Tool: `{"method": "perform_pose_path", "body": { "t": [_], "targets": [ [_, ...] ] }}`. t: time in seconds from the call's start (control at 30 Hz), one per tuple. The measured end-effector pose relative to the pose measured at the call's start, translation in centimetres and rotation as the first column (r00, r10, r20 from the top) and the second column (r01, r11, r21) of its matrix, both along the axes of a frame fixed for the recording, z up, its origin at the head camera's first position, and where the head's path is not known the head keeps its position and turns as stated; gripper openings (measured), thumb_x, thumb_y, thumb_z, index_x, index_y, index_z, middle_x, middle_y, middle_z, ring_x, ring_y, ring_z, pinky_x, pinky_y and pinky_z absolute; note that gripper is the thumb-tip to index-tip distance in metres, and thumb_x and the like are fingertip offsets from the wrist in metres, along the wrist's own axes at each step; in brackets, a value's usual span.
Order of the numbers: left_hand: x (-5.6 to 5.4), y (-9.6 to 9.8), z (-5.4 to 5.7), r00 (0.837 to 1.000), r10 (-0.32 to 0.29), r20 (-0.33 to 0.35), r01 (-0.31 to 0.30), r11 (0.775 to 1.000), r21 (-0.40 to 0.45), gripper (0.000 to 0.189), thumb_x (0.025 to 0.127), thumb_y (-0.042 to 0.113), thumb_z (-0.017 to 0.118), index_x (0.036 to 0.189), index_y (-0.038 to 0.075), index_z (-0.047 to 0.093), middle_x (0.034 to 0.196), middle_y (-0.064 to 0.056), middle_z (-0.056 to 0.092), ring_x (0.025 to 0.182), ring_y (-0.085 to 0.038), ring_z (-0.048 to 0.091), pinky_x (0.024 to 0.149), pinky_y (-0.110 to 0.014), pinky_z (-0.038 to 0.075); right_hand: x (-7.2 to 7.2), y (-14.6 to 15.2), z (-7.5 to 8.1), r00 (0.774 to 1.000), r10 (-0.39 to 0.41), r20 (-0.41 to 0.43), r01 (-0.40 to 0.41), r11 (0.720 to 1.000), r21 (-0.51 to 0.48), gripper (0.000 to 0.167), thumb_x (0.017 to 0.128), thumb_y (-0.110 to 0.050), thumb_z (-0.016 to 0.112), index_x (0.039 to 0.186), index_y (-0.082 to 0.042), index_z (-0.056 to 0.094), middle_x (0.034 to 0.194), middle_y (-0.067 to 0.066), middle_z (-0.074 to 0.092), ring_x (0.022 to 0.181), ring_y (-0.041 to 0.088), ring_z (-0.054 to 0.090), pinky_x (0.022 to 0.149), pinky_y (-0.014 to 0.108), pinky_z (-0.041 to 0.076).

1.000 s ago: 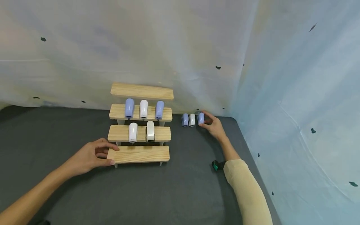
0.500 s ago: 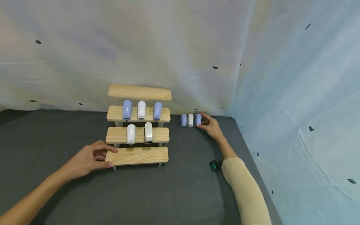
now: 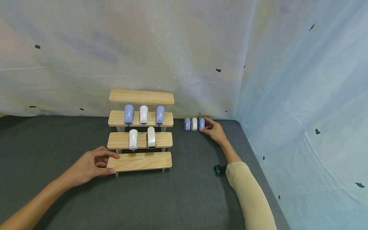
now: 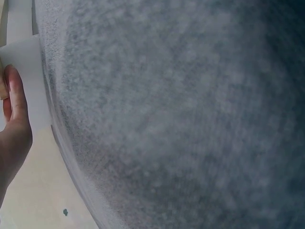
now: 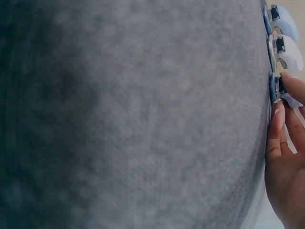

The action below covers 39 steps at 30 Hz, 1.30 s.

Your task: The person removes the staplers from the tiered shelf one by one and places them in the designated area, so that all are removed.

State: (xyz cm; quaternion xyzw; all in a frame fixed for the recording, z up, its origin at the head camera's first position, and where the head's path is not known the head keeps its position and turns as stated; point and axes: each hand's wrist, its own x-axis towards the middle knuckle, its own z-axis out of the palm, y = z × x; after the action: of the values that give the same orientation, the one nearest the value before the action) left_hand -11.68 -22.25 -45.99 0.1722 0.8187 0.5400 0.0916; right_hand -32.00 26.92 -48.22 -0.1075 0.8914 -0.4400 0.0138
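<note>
In the head view, my right hand [image 3: 215, 130] pinches a small lilac stapler [image 3: 202, 124] between thumb and fingers. It stands at the right end of a short row, beside a white stapler [image 3: 194, 124] and another lilac stapler [image 3: 187, 124]. The right wrist view shows the thumb at the side of the held stapler [image 5: 289, 100]. My left hand [image 3: 87, 167] grips the left end of the lowest board of a stepped wooden stand [image 3: 143, 161], thumb at the front edge, fingers over the back corner. In the left wrist view that hand [image 4: 16, 121] is at the frame's edge.
The stand's second-highest board carries a lilac stapler [image 3: 129, 114], a white stapler [image 3: 143, 115] and a lilac stapler [image 3: 159, 115]. Below them are two white staplers [image 3: 133, 139]. The dark grey tabletop [image 3: 184, 198] meets pale cloth walls [image 3: 184, 57] behind and right.
My right hand has slid the lilac stapler left, closing the gap to the white one in the row. The left hand keeps its grip on the stand. The head view has shifted slightly.
</note>
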Motion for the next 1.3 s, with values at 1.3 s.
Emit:
{"method": "perform_pose_path", "body": {
  "t": [1.3],
  "targets": [
    [0.0, -0.1, -0.2, 1.0, -0.022, -0.005, 0.022, 1.0, 0.02, 0.039, 0.085, 0.011, 0.08, 0.119, 0.001, 0.064, 0.11, -0.016, 0.051, 0.085, -0.013, 0.063, 0.07, -0.028, 0.055, 6.5, -3.8, 7.1, 0.981, 0.024, -0.191, -0.059, 0.981, -0.184, 0.044, 0.088, -0.003, 0.075, 0.13, 0.002, 0.061, 0.101, 0.026, 0.067, 0.085, 0.046, 0.066, 0.065, 0.024, 0.052]
  ]
}}
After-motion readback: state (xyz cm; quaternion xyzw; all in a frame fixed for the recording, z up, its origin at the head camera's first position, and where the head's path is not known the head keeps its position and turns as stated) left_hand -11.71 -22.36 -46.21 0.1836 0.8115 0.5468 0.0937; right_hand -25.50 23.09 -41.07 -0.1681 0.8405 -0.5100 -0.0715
